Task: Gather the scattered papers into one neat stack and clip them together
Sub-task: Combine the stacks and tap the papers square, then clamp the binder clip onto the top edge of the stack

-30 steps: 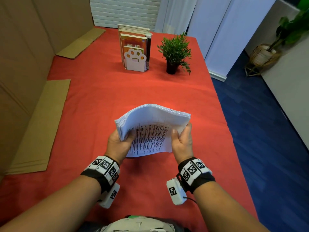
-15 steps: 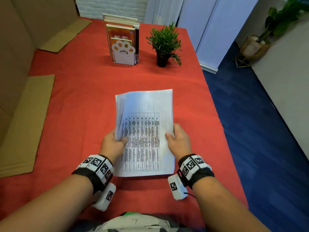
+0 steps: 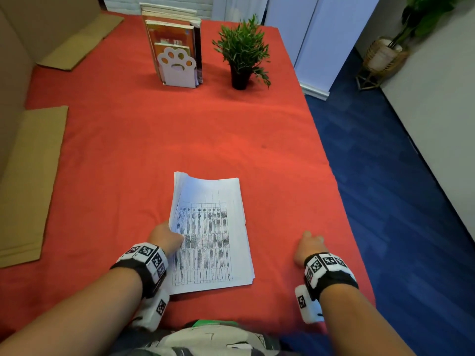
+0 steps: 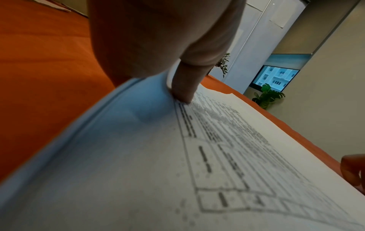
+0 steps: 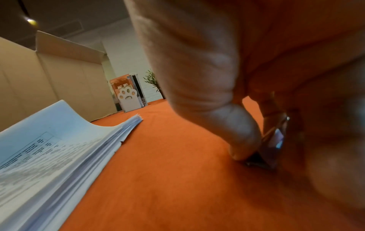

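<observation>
The stack of papers (image 3: 210, 235) lies flat on the red table (image 3: 154, 140), long axis running away from the person, left hand (image 3: 165, 237) pinching its left edge, while the right hand (image 3: 307, 246) (well off to its right) closes thumb and fingers on a clip (image 5: 272, 140).

Paper stack (image 3: 210, 235): white sheets, printed table on top, lying flat on red cloth, lower centre of head view; left edges fanned, slightly lifted. Binder clip (image 5: 270, 145): dark, metallic, lower right of right-wrist view, well apart from stack.
</observation>
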A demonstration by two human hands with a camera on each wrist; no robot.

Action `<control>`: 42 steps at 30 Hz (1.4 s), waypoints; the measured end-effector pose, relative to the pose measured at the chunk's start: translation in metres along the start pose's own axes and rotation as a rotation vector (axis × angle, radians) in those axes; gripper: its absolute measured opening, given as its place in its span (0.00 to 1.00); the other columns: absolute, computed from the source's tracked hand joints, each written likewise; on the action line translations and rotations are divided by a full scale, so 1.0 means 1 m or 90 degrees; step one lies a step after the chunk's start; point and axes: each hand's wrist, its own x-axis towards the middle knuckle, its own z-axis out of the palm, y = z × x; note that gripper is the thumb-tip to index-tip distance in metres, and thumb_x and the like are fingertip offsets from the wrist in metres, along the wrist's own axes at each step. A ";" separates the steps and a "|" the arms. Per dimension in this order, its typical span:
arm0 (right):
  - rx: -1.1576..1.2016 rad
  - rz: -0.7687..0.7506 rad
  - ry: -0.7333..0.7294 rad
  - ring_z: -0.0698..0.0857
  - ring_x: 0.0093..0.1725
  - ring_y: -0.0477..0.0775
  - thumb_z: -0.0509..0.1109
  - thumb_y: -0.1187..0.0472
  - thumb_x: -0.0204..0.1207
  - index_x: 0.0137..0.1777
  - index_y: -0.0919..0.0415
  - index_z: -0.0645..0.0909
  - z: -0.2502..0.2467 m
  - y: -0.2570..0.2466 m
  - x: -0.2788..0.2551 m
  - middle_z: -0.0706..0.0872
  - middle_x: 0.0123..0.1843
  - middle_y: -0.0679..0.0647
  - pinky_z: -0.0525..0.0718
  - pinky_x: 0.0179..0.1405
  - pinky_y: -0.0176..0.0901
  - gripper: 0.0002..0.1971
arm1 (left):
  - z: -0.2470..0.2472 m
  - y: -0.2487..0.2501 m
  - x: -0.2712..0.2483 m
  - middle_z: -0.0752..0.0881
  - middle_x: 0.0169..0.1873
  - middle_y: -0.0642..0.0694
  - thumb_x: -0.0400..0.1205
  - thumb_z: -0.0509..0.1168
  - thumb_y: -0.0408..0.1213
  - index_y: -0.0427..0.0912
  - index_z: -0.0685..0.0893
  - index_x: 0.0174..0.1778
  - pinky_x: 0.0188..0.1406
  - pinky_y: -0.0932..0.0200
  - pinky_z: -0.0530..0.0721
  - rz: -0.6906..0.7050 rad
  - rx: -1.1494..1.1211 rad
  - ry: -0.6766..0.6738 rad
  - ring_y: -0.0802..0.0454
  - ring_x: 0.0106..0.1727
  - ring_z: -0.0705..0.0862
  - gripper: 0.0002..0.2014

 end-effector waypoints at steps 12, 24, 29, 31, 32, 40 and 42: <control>0.224 -0.337 0.092 0.84 0.49 0.61 0.63 0.74 0.72 0.45 0.60 0.81 -0.011 -0.069 -0.007 0.79 0.54 0.62 0.81 0.58 0.42 0.10 | -0.004 0.003 0.002 0.84 0.39 0.43 0.76 0.64 0.22 0.33 0.80 0.57 0.54 0.48 0.85 -0.058 -0.002 -0.033 0.39 0.51 0.85 0.14; 0.212 -0.678 0.154 0.83 0.44 0.56 0.66 0.77 0.72 0.56 0.70 0.80 0.008 -0.144 -0.044 0.75 0.57 0.62 0.82 0.46 0.40 0.13 | -0.006 0.006 0.001 0.84 0.45 0.39 0.75 0.64 0.22 0.30 0.78 0.58 0.53 0.48 0.85 -0.080 -0.016 -0.021 0.40 0.51 0.84 0.15; 0.398 -0.607 0.192 0.79 0.43 0.42 0.65 0.74 0.75 0.44 0.74 0.84 -0.018 -0.160 -0.048 0.76 0.56 0.59 0.74 0.43 0.18 0.06 | -0.005 0.005 0.002 0.80 0.36 0.47 0.76 0.63 0.22 0.37 0.76 0.48 0.51 0.55 0.82 -0.070 -0.039 -0.016 0.42 0.49 0.81 0.09; 0.444 -0.577 0.126 0.82 0.44 0.48 0.64 0.75 0.76 0.38 0.71 0.82 -0.017 -0.162 -0.042 0.77 0.57 0.64 0.78 0.41 0.21 0.08 | -0.005 0.006 -0.001 0.78 0.34 0.49 0.76 0.63 0.21 0.40 0.76 0.49 0.48 0.56 0.79 -0.066 -0.055 -0.012 0.42 0.47 0.80 0.10; 0.457 -0.571 0.077 0.85 0.42 0.51 0.62 0.76 0.77 0.35 0.71 0.79 -0.014 -0.163 -0.040 0.77 0.56 0.66 0.81 0.36 0.23 0.10 | -0.005 0.006 0.000 0.80 0.35 0.47 0.76 0.63 0.21 0.39 0.77 0.49 0.48 0.55 0.80 -0.066 -0.065 -0.015 0.41 0.47 0.81 0.11; 0.613 -0.456 -0.103 0.89 0.43 0.51 0.59 0.70 0.80 0.43 0.66 0.76 0.019 -0.153 -0.027 0.90 0.41 0.54 0.88 0.54 0.53 0.06 | -0.012 0.006 0.002 0.86 0.45 0.40 0.75 0.65 0.25 0.37 0.79 0.52 0.51 0.50 0.83 -0.085 -0.060 -0.060 0.39 0.51 0.85 0.10; 0.665 -0.446 -0.128 0.89 0.44 0.52 0.60 0.70 0.80 0.46 0.71 0.76 0.019 -0.151 -0.025 0.90 0.42 0.56 0.87 0.55 0.52 0.05 | -0.018 0.008 0.008 0.85 0.49 0.39 0.75 0.68 0.28 0.34 0.78 0.53 0.52 0.51 0.82 -0.104 -0.018 -0.101 0.41 0.50 0.84 0.11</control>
